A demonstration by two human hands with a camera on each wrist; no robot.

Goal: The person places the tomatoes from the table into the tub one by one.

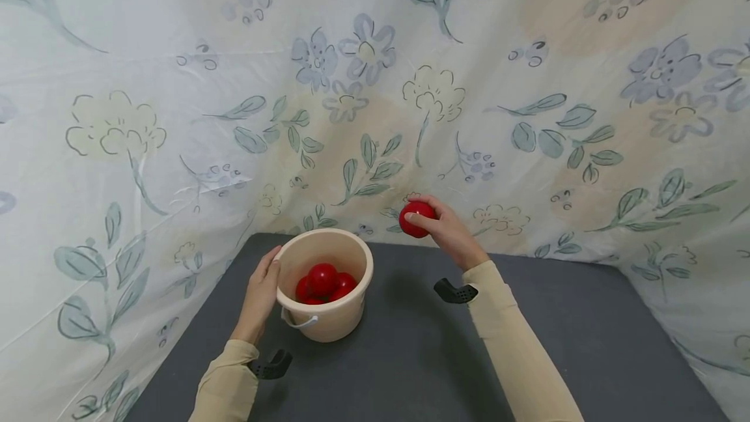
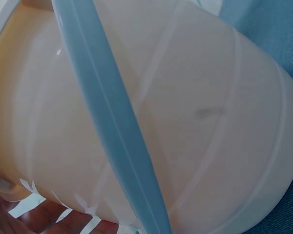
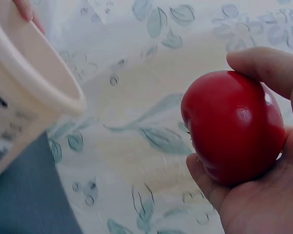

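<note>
My right hand point(image 1: 450, 232) holds a glossy red tomato point(image 3: 229, 126) between thumb and fingers, raised to the right of a cream bucket point(image 1: 346, 319). In the right wrist view, the tomato's stem end faces left. My left hand point(image 1: 262, 292) grips the bucket at the left side of its rim. Several red tomatoes point(image 1: 322, 277) lie inside, partly overlapping one another. Across the bucket's side in the left wrist view hangs its pale blue handle point(image 2: 112, 117), with fingertips point(image 2: 44, 214) of the left hand showing below.
The bucket stands on a dark grey table point(image 1: 404, 357), toward its back left. Behind the table hangs a floral cloth point(image 1: 375, 109). Each sleeved forearm has a black wrist mount point(image 1: 456, 292). A printed label point(image 3: 0, 126) shows on the bucket's side.
</note>
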